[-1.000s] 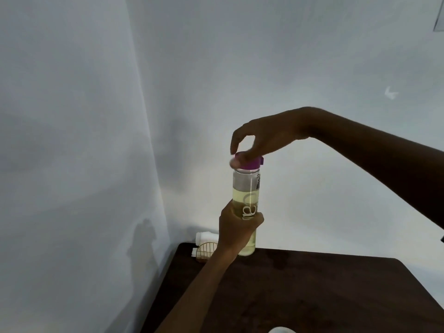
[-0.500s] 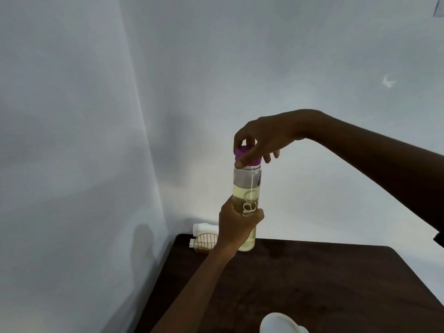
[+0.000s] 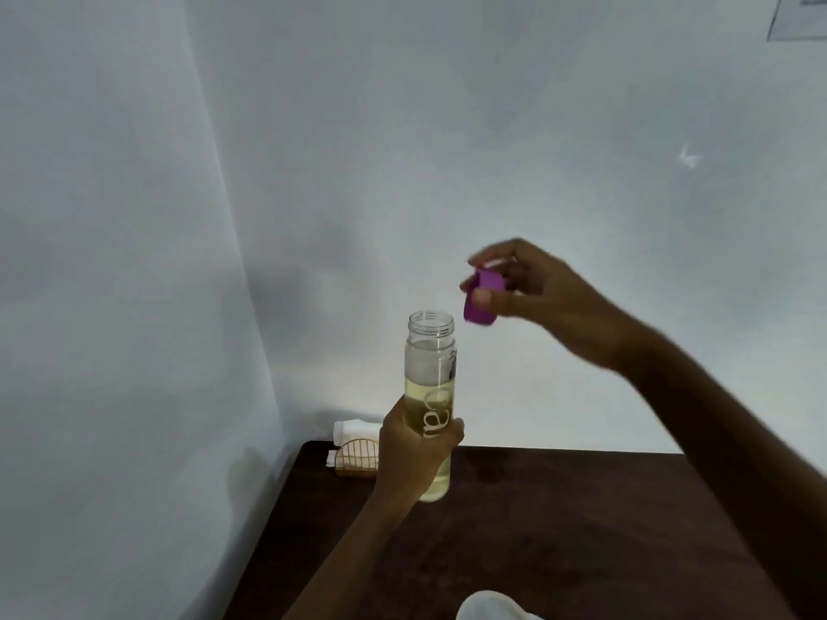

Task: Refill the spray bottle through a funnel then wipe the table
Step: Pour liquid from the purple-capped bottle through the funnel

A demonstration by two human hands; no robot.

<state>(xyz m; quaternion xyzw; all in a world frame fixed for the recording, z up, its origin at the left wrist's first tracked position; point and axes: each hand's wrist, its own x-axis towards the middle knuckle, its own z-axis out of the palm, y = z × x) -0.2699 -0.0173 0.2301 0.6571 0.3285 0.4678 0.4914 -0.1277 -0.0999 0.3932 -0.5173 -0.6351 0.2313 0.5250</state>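
Head view shows only part of the dark wooden table [image 3: 581, 530]: its near edge and right corner run out of frame at the bottom and lower right. A white rounded object [image 3: 490, 607] at the bottom edge is cut off and cannot be identified. Behind the left hand [image 3: 414, 449], a gold wire holder [image 3: 358, 460] with white folded cloths [image 3: 355, 429] sits in the table's far left corner, partly hidden by that hand.

The left hand's fingers are wrapped round the lower body of a clear bottle [image 3: 430, 364] holding pale yellow liquid; its threaded mouth is uncovered, and its base is low against the tabletop, contact unclear. The right hand [image 3: 537, 297], motion-blurred, pinches the purple cap [image 3: 481, 302] between thumb and fingers, up and to the right of the bottle's mouth, apart from it.

Bare tabletop spreads across the centre and right of the frame; pale walls [image 3: 581, 149] close in behind and on the left.
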